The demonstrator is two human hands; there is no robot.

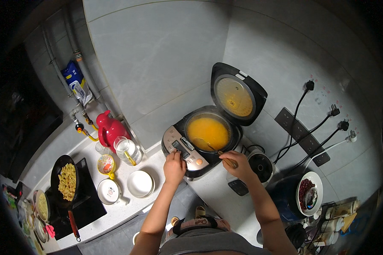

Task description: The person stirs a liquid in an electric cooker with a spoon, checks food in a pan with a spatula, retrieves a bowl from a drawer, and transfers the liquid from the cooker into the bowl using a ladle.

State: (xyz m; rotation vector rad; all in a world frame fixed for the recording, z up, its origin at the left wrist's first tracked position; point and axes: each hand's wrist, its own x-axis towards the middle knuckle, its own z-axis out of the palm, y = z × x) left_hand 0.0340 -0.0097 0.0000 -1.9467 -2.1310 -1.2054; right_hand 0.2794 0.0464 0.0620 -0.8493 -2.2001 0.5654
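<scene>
A rice cooker (170, 145) stands in the counter corner with its lid (239, 94) raised. Yellow-orange porridge or soup (207, 132) fills its inner pot. My right hand (237, 164) grips the wooden handle of a ladle (228, 159), whose far end dips into the liquid near the pot's front rim. My left hand (174, 165) rests on the cooker's front panel, fingers bent beside the display; I see nothing held in it. Stacked white bowls (140, 184) sit to the left of my left hand, near a white mug (109, 192).
Further left are a glass pitcher (127, 151), a red jug (111, 129), a yellow cup (106, 164) and a wok (65, 181) of food on a black cooktop (89, 204). At right stand another appliance (260, 167), plugged cords and a white bowl (317, 188) of dark red pieces.
</scene>
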